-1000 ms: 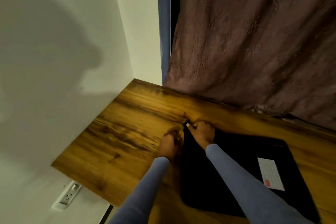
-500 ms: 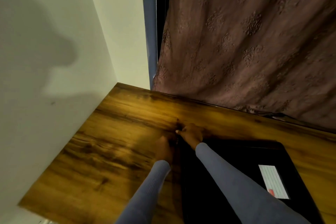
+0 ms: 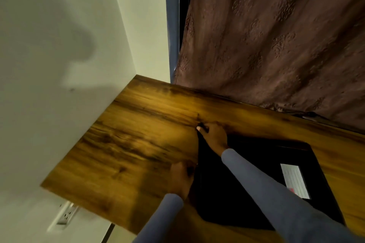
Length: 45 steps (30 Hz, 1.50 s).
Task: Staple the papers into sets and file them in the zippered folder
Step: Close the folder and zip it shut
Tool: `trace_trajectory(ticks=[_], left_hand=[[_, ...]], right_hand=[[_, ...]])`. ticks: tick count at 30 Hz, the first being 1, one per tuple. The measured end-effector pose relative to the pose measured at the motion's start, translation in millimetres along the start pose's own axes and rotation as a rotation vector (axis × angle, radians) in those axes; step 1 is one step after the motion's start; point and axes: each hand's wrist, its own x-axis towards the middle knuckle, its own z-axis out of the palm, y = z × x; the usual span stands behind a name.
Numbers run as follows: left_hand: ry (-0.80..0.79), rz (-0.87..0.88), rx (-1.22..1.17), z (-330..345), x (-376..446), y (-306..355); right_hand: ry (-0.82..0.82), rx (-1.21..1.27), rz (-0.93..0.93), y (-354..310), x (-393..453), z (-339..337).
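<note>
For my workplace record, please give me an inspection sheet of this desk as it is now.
Surface: brown wood-grain desk top, set in a wall corner.
Job's things: flat black zippered folder with white label; no papers or stapler seen.
Clutter: nothing seen.
Hands: right hand pinches something small and dark, probably the zip pull, at the folder's far left corner; left hand rests against its left edge, fingers unclear.
Cables: nothing seen.
Surroundings: white wall socket, brown patterned curtain.

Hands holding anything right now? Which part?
Right hand pinches the black zippered folder at its far left corner, probably the zipper pull. Left hand grips its left edge.
</note>
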Motion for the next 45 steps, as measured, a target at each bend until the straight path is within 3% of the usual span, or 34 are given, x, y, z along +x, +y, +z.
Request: trace_trajectory(ticks=[3, 7, 11, 18, 24, 28, 32, 35, 37, 45], left_hand=[[-0.039, 0.001, 0.048, -5.3, -4.6, 7.9], [0.005, -0.003, 0.073, -1.7, -10.7, 7.0], [0.06, -0.044, 0.064, 1.5, -12.3, 19.5], [0.064, -0.114, 0.148, 2.5, -43.8, 30.8], [0.17, -0.187, 0.084, 16.3, -134.0, 19.7], [0.283, -0.262, -0.079, 49.5, -167.3, 37.1], [0.355, -0.353, -0.23, 64.7, -171.8, 45.2], [0.34, -0.441, -0.37, 65.2, -172.4, 42.4], [0.346, -0.488, -0.468, 63.7, -172.8, 45.8], [0.229, -0.538, -0.53, 51.7, -164.3, 42.3]], right_hand=[[0.002, -0.117, -0.228, 30.9, -60.3, -11.6], [-0.192, -0.16, -0.457, 85.6, -150.4, -15.6], [-0.146, -0.433, -0.679, 121.5, -190.3, -3.7], [-0.218, -0.577, -0.558, 114.0, -201.3, 1.4], [-0.249, -0.658, -0.544, 110.6, -203.8, 4.9], [-0.284, -0.594, -0.554, 102.2, -212.0, -3.1], [-0.167, -0.516, -0.554, 101.2, -219.6, -10.9], [-0.064, -0.526, -0.653, 99.0, -235.4, -12.0], [-0.102, -0.429, -0.685, 96.2, -244.7, -8.2], [-0.192, -0.341, -0.571, 73.9, -255.3, -5.3]])
